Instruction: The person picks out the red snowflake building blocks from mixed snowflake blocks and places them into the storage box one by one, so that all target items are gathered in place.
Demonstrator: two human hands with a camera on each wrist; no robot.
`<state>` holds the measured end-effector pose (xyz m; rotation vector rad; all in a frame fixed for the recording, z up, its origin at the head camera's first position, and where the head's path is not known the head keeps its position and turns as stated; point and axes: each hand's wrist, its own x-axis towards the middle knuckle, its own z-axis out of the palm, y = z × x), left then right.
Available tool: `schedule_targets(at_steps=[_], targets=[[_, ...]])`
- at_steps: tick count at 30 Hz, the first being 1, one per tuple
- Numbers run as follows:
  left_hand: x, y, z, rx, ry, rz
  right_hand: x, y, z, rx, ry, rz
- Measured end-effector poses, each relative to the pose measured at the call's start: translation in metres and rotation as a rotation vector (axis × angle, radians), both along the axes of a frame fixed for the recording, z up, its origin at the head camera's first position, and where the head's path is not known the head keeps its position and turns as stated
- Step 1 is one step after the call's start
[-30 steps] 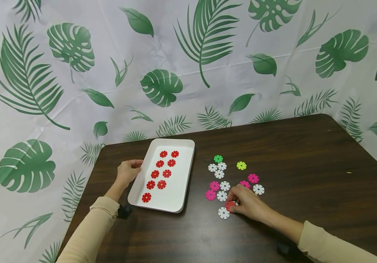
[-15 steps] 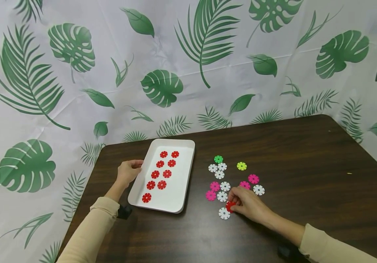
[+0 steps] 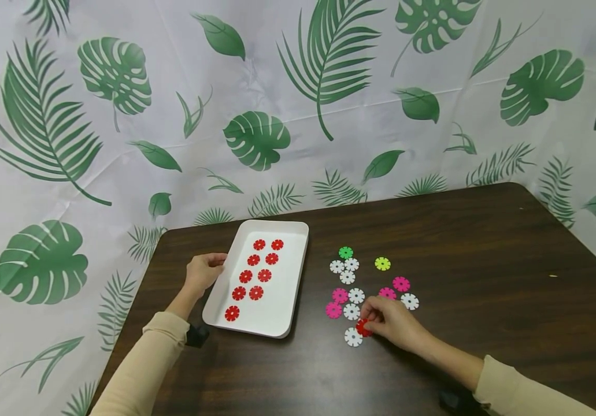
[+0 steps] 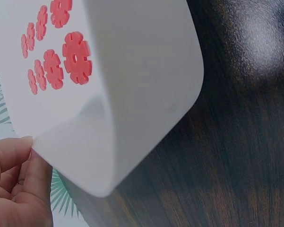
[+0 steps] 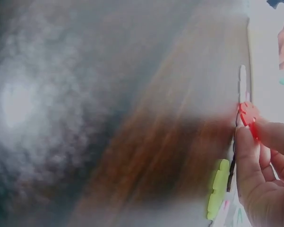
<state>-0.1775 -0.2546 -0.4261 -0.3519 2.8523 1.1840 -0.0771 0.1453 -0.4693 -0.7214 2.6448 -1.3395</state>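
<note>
My left hand (image 3: 203, 273) pinches the left rim of a shallow white tray (image 3: 283, 294); the left wrist view shows the thumb and finger at its edge. Red notched plastic discs (image 3: 256, 293) lie flat in the tray in two columns. To the tray's right, my right hand (image 3: 395, 323) pinches another red notched disc (image 3: 363, 327) between thumb and fingers. This red disc (image 5: 248, 114) is tilted up in the right wrist view, partly covered by the fingertips. A white notched disc (image 3: 353, 337) lies just beside it on the table.
More loose discs lie around my right hand on the dark wooden table (image 3: 485, 260): several white ones (image 3: 351, 312), several pink ones (image 3: 333, 310), a green one (image 3: 345, 252) and a yellow one (image 3: 382, 264). A leaf-printed curtain (image 3: 256, 190) hangs behind the table.
The red disc at my right hand lay nearly flat a second ago; now it is tilted up between the fingers. My left hand and the tray have stayed put.
</note>
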Motion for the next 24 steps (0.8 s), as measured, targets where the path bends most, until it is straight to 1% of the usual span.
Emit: schedule_targets(at_steps=[7, 11, 15, 19, 24], targets=[[-0.002, 0.000, 0.002, -0.002, -0.007, 0.013, -0.005, 0.001, 0.004, -0.109, -0.159, 0.009], [0.000, 0.001, 0.004, 0.008, 0.000, 0.006, -0.008, -0.001, 0.008, -0.151, -0.233, 0.011], [0.002, 0.001, 0.005, 0.015, 0.018, -0.004, -0.012, -0.007, 0.013, -0.176, -0.282, 0.003], [0.001, 0.001, 0.004, 0.016, 0.015, -0.001, -0.015, -0.016, 0.019, -0.228, -0.344, 0.006], [-0.002, 0.000, 0.000, 0.008, -0.001, 0.000, -0.020, -0.035, 0.029, -0.326, -0.418, 0.027]])
